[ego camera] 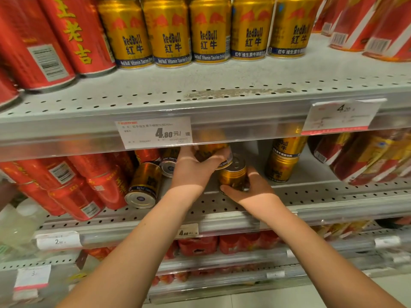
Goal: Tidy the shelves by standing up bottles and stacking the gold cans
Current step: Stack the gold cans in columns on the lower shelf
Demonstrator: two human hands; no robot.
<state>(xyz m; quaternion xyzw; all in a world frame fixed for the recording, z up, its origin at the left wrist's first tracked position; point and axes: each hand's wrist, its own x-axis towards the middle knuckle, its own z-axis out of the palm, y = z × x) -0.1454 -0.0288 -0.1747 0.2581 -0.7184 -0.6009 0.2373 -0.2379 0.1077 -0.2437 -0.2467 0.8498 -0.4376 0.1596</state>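
On the middle shelf (311, 196) my right hand (251, 190) grips an upright gold can (233, 174) near its base. My left hand (193, 167) holds a second gold can (213, 152) tilted just above and left of the first one's silver top. To the right stands a stack of two gold cans (282, 161). At the left a gold can (145, 184) lies on its side with its bottom toward me, and another lying gold can (169, 162) is behind it. Several gold cans (171, 32) stand in a row on the upper shelf (200, 103).
Red cans (89, 185) lie tipped on the middle shelf's left, and more red cans (44, 41) lean on the upper shelf's left. Red and gold packs (367, 158) lean at the right. A price tag (155, 133) hangs over my left hand. Lower shelves hold red packs (222, 243).
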